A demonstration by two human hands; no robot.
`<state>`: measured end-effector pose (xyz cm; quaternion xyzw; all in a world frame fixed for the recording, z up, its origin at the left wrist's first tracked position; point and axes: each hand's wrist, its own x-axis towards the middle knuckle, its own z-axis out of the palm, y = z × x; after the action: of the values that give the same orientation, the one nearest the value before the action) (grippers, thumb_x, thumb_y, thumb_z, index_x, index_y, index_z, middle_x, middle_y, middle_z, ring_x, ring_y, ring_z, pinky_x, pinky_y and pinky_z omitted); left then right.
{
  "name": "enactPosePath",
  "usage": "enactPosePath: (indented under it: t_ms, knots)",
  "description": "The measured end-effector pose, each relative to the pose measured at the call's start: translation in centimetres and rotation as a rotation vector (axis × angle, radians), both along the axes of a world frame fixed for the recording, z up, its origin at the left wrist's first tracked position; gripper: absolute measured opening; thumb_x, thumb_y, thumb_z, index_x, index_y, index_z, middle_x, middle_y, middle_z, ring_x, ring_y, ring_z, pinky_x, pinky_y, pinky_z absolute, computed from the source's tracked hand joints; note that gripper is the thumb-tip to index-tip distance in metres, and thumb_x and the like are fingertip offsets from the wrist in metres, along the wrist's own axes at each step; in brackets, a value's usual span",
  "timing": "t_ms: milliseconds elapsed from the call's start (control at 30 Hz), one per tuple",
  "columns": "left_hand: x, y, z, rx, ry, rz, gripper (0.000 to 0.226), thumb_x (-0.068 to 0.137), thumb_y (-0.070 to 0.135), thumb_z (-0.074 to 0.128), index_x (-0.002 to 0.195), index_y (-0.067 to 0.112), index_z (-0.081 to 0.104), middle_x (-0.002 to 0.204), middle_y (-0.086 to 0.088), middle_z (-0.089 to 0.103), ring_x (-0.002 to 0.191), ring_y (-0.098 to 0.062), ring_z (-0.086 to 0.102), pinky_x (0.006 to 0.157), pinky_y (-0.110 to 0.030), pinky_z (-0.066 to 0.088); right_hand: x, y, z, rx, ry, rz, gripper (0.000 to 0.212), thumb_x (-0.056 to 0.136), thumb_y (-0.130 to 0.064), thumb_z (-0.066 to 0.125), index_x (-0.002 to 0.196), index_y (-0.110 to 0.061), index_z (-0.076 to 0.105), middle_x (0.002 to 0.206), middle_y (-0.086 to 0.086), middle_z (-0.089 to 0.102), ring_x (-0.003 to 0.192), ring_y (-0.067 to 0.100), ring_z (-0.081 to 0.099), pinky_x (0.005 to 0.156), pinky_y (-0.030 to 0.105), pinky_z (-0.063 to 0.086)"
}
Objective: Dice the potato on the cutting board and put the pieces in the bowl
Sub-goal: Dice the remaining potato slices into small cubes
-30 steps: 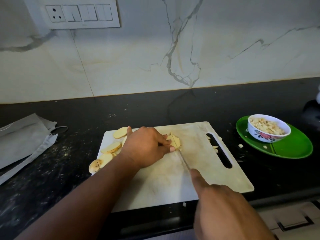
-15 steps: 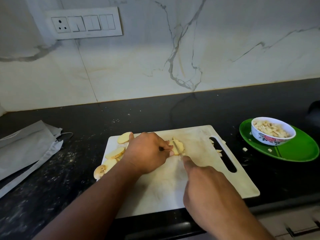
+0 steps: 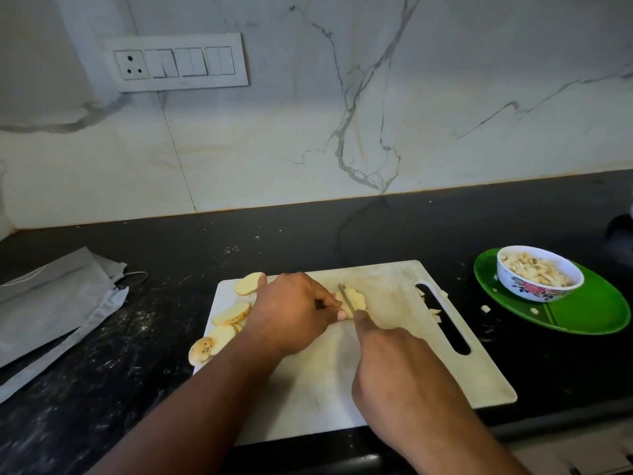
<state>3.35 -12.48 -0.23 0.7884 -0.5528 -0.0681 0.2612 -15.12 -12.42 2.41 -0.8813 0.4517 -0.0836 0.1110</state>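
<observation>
A white plastic cutting board (image 3: 394, 382) lies on the black stone worktop (image 3: 308, 234); right of it, a floral bowl (image 3: 537, 289) sits on a green plate (image 3: 589, 310).

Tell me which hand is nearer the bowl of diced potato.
Right. The right hand holds the knife mid-board, left of the bowl. The left hand sits farther left, pinning the potato slices being cut.

I see a black speckled countertop (image 3: 308, 241); on it lie a white cutting board (image 3: 394, 371), a green plate (image 3: 589, 310) and grey folded cloth (image 3: 51, 303).
</observation>
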Motion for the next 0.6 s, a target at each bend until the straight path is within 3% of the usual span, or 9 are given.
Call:
enactPosePath:
  t_ms: [100,167,267,467,600]
  knots:
    - [0.2,-0.3,-0.1,0.024,0.008,0.010,0.012,0.087,0.058,0.075,0.095,0.050,0.080,0.096,0.039,0.070,0.104,0.002,0.061,0.120,-0.062,0.023,-1.9,0.9,-0.3,0.134,0.126,0.055,0.083,0.093,-0.024,0.052,0.155,-0.033,-0.001,0.091,-0.004,0.053,0.087,0.015,0.057,0.076,0.025,0.042]
    - [0.4,-0.4,-0.3,0.038,0.019,0.004,0.015,0.087,0.058,0.075,0.098,0.049,0.079,0.097,0.040,0.069,0.103,0.002,0.061,0.120,-0.062,0.028,-3.3,1.7,0.5,0.161,0.178,0.085,0.083,0.094,-0.029,0.049,0.154,-0.038,-0.008,0.080,-0.007,0.045,0.076,0.012,0.049,0.071,0.022,0.038]
    - [0.5,-0.4,-0.3,0.056,0.013,-0.013,0.017,0.088,0.058,0.074,0.100,0.047,0.080,0.098,0.041,0.067,0.102,0.003,0.061,0.119,-0.063,0.029,-4.0,1.6,1.6,0.143,0.113,0.086,0.078,0.096,-0.030,0.047,0.154,-0.038,-0.004,0.082,-0.008,0.048,0.075,0.010,0.046,0.071,0.021,0.038]
    - [-0.1,0.2,0.1,0.045,-0.033,0.015,0.011,0.092,0.054,0.071,0.098,0.049,0.079,0.098,0.033,0.073,0.102,0.002,0.062,0.121,-0.065,0.019,0.1,0.1,0.5,-0.061,-0.063,0.031,0.065,0.095,-0.019,0.043,0.155,-0.030,0.020,0.084,-0.007,0.046,0.078,0.011,0.052,0.065,0.021,0.040]
    - [0.2,0.0,0.0,0.045,-0.013,0.026,0.009,0.091,0.053,0.072,0.096,0.049,0.079,0.099,0.035,0.072,0.103,0.001,0.062,0.119,-0.063,0.024,-1.0,0.6,-0.5,0.071,-0.007,0.041,0.078,0.093,-0.023,0.049,0.155,-0.032,0.004,0.091,-0.005,0.054,0.086,0.013,0.059,0.072,0.023,0.042]
